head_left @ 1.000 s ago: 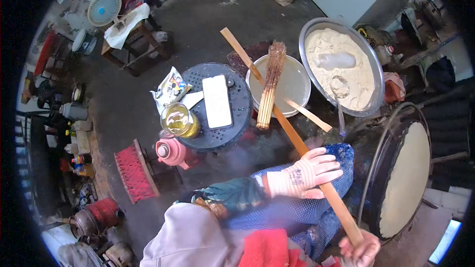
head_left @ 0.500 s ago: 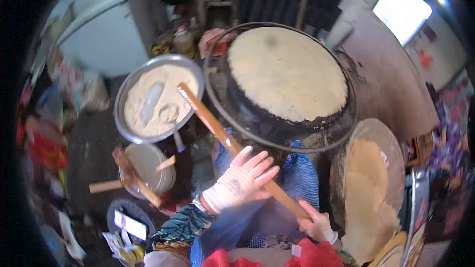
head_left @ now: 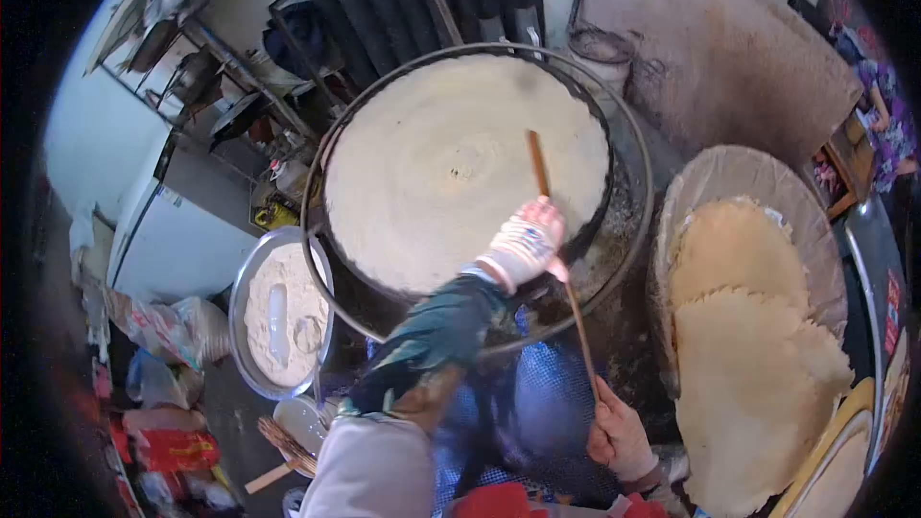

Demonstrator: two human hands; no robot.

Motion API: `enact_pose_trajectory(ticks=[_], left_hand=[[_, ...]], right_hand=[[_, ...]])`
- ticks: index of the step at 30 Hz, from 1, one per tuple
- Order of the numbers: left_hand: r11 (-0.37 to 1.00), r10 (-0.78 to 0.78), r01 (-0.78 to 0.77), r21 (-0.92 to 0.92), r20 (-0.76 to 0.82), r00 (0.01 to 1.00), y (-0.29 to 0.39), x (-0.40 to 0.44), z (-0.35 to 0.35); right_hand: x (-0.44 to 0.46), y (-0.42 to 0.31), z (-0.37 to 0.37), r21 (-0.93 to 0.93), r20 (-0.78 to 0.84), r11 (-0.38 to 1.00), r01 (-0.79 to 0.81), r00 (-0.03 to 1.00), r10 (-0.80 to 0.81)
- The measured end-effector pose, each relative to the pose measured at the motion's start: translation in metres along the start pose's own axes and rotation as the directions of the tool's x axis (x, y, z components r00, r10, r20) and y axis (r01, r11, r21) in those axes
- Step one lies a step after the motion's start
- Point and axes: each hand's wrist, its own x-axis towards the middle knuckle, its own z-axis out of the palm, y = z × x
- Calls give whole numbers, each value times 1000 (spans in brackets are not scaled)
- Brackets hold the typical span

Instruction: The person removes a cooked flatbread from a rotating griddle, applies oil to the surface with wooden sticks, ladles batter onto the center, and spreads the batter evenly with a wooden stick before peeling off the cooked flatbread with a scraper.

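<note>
A long, flat wooden scraper [head_left: 579, 326] slants across my front, its far end over the pale round pancake [head_left: 422, 182]. My left hand [head_left: 523, 242], in a whitish glove, is closed around its upper part, above the near right side of the griddle. Lower down, by my right knee, my right hand [head_left: 622, 432] grips the near end. The pancake covers nearly all of the round griddle [head_left: 369, 295], with a small rough patch near its middle. Whether the scraper touches the pancake, I cannot tell.
A metal ring [head_left: 641, 149] surrounds the griddle. At left stands a metal basin [head_left: 240, 312] of pale batter with a ladle in it, above a small bucket [head_left: 305, 422] with a brush [head_left: 283, 441]. At right, finished thin pancakes [head_left: 753, 384] lie on a covered round tray [head_left: 815, 259].
The scraper has swung over the pancake's right side. My left hand has moved from open against the scraper to closed around it. My view has shifted, bringing the griddle nearer the middle.
</note>
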Motion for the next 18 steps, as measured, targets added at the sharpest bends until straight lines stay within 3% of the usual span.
enact_pose_trajectory(ticks=[1,3,5,6,7,9,11,13,17,18], left_hand=[[999,-20,21,-25,15,1000,-19,-7,-4],[997,-74,75,6,-99,992,-52,-33,-2],[992,-122,125,19,-108,987,-85,-55,-1],[984,-173,177,31,-114,978,-100,-70,0],[982,-181,186,31,-109,977,-115,-86,0],[954,-289,296,39,-132,948,-139,-119,1],[937,-329,342,72,-149,933,-161,-160,3],[903,-394,413,119,-155,906,-172,-206,-4],[835,-526,543,91,-159,835,-169,-302,-12],[817,-530,549,173,-148,835,-162,-330,-1]], right_hand=[[11,-11,9,154,46,984,-94,995,88],[40,-25,28,145,98,982,-124,989,110],[67,-27,44,156,157,970,-186,974,162],[77,-37,53,31,180,990,-136,975,129],[89,-35,61,29,187,989,-144,973,136],[115,-19,72,-239,236,971,-25,968,83],[136,-4,91,-250,259,967,-40,960,107],[152,1,118,-148,301,972,-183,928,221],[159,8,164,-323,322,940,-105,922,214],[150,-1,163,-386,355,916,-111,898,259]])
